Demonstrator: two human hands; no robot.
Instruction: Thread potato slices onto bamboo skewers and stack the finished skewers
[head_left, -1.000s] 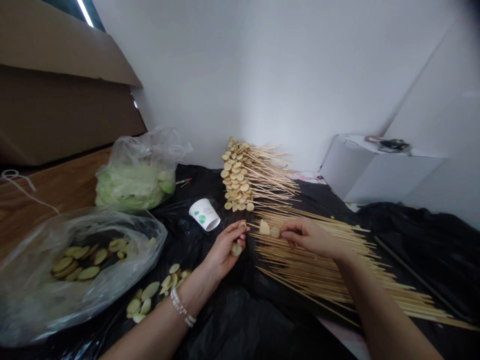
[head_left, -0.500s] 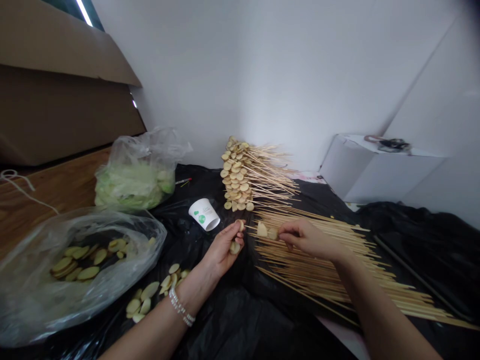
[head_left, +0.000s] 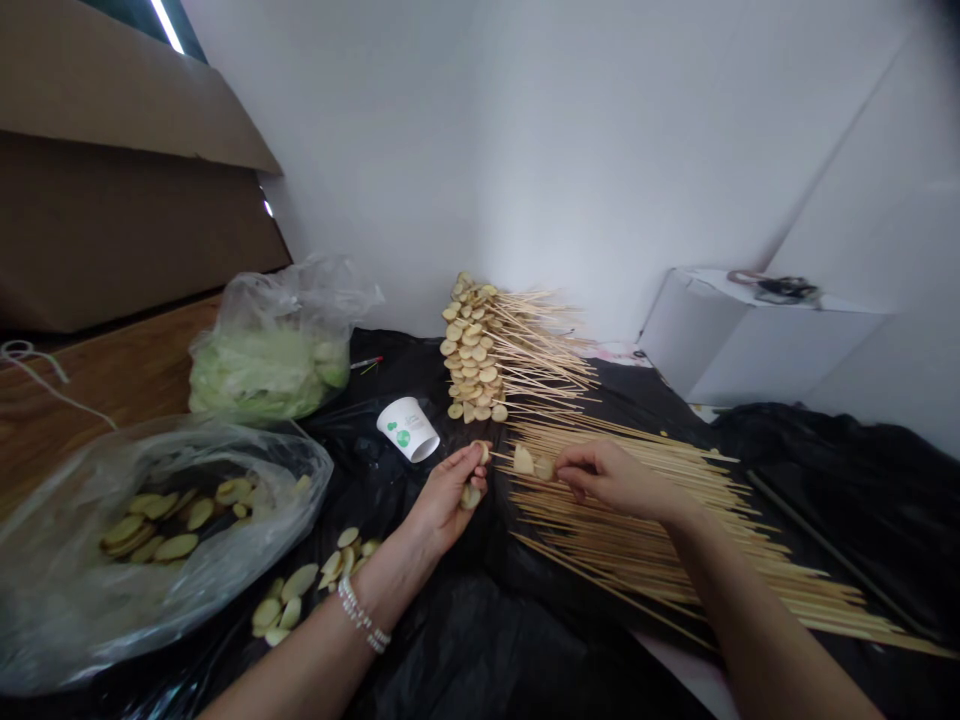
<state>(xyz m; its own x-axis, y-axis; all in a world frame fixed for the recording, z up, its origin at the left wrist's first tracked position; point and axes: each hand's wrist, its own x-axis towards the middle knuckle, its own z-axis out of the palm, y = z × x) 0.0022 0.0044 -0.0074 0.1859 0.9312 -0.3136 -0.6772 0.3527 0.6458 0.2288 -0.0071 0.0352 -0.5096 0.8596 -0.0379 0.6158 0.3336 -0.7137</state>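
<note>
My left hand (head_left: 442,497) pinches pale potato slices (head_left: 470,496) between fingers and thumb. My right hand (head_left: 604,477) grips a thin bamboo skewer (head_left: 502,460) whose tip reaches toward my left fingers. Two slices (head_left: 523,460) sit on that skewer beside my right fingertips. A large pile of bare bamboo skewers (head_left: 637,540) lies under and beyond my right hand. Behind it stands a heap of finished skewers threaded with potato slices (head_left: 469,350). Loose slices (head_left: 300,582) lie near my left wrist, which wears a beaded bracelet (head_left: 363,616).
A plastic bag of potato slices (head_left: 150,520) lies at the left, with a bag of pale green vegetable pieces (head_left: 270,370) behind it. A white paper cup (head_left: 409,430) lies on its side on the black plastic sheet (head_left: 465,640). A cardboard box (head_left: 112,220) stands at upper left.
Both hands have drawn slightly closer together, and the slices on the skewer have shifted a little to the left. The camera view has barely moved.
</note>
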